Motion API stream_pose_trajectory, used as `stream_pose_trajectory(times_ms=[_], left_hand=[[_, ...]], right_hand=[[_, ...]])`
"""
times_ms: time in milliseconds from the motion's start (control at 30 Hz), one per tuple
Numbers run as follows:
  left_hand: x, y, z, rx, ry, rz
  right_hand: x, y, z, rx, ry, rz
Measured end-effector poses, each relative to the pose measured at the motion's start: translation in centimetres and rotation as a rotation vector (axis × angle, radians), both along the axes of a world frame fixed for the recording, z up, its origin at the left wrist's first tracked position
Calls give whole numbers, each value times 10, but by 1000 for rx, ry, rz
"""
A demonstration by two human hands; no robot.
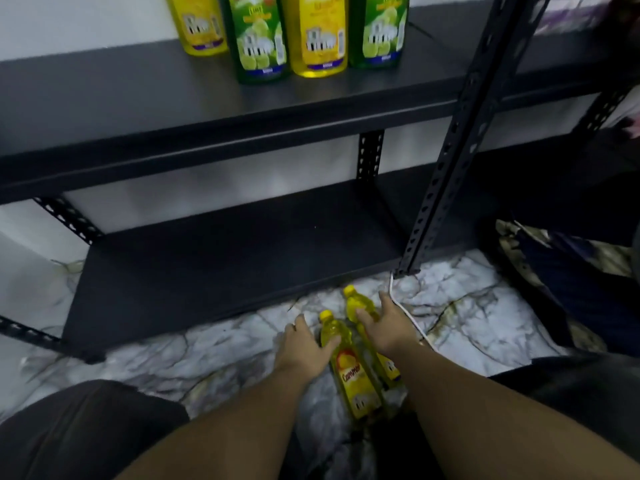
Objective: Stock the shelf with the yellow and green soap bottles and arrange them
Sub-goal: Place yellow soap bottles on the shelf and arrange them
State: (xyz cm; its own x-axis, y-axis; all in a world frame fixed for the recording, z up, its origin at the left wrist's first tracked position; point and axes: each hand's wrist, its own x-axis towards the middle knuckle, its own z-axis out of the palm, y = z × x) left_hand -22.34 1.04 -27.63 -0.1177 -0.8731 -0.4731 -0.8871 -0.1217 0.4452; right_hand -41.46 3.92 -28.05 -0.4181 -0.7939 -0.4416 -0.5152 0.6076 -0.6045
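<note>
Two yellow soap bottles lie side by side on the marble floor, caps pointing at the shelf: the left bottle and the right bottle. My left hand rests beside the left bottle, fingers spread, thumb touching its shoulder. My right hand lies over the right bottle, thumb on one side and fingers on the other. On the upper shelf board stand a yellow bottle, a green bottle, another yellow bottle and another green bottle in a row.
The lower shelf board sits just above the floor, right behind the bottles. A black perforated upright stands at the right front. A white cable runs along the floor by my right hand. Patterned cloth lies at the right.
</note>
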Motion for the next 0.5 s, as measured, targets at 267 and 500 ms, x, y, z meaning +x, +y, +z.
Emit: stream_pose_trajectory(times_ms=[267,500], left_hand=[[-19,-9,-81,197,119,211],[-36,-8,-135,208,227,358]], right_hand=[[-13,-10,-62,149,-31,-77],[-16,-27,-105,276,86,-53]])
